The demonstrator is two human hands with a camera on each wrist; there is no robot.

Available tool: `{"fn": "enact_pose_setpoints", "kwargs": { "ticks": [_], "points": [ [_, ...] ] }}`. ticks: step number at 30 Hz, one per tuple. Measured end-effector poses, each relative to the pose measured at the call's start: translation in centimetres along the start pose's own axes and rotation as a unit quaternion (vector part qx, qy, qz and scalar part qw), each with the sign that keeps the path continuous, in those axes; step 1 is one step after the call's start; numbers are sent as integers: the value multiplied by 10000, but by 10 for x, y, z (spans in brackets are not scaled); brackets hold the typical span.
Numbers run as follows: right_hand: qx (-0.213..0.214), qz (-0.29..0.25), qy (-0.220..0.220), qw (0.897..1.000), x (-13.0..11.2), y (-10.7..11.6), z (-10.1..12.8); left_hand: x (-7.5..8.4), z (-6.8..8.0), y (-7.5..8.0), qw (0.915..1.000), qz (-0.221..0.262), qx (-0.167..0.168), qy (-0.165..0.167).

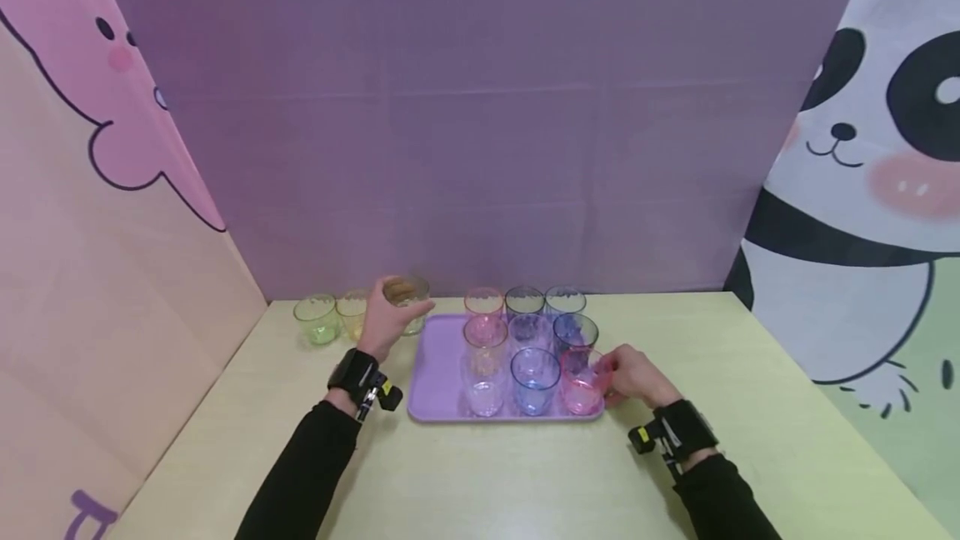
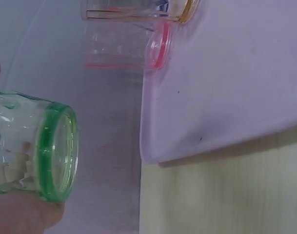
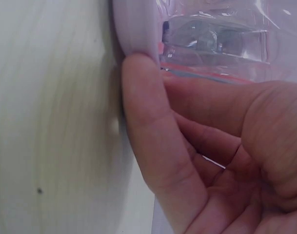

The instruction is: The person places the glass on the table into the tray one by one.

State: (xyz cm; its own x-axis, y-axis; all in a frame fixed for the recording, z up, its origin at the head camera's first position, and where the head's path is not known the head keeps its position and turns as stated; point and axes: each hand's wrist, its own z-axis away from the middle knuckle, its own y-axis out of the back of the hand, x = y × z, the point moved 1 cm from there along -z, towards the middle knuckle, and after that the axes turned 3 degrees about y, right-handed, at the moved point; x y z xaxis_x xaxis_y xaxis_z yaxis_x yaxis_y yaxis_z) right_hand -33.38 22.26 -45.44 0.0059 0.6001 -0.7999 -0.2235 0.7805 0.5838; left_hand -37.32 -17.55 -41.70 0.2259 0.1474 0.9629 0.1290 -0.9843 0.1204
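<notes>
A purple tray [image 1: 442, 373] lies mid-table and carries several tinted glasses in rows. My left hand [image 1: 390, 319] grips a green-tinted glass [image 1: 407, 294] lifted just above the tray's far left corner; in the left wrist view this green-rimmed glass [image 2: 41, 151] lies sideways in my hand [image 2: 21, 217], beside the tray [image 2: 226, 73]. My right hand [image 1: 626, 373] curls around a pink glass [image 1: 581, 383] standing at the tray's front right corner. In the right wrist view its fingers [image 3: 148, 126] wrap the pink glass [image 3: 216, 44] and touch the tray rim [image 3: 133, 29].
A green glass [image 1: 317, 319] and a yellow glass [image 1: 351, 313] stand on the pale yellow-green table [image 1: 750, 407] left of the tray. A purple backdrop closes the far edge, a pink cartoon panel the left side, a panda panel the right. Bare tabletop lies in front.
</notes>
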Motion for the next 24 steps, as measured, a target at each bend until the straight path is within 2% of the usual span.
{"fn": "enact_pose_setpoints", "kwargs": {
  "ticks": [8, 16, 24],
  "points": [
    [-38, -172, -15, 9998, -2, 0, -1, -2, -7, -12, 9931, -510, -780, 710],
    [-39, -129, 105, 9999, -3, 1, 0, -16, -17, -26, 9911, -761, -682, 853],
    [-82, -214, 251, 9994, 1, 0, 1, -26, -18, -35, 9901, -974, -517, 867]
  ]
}}
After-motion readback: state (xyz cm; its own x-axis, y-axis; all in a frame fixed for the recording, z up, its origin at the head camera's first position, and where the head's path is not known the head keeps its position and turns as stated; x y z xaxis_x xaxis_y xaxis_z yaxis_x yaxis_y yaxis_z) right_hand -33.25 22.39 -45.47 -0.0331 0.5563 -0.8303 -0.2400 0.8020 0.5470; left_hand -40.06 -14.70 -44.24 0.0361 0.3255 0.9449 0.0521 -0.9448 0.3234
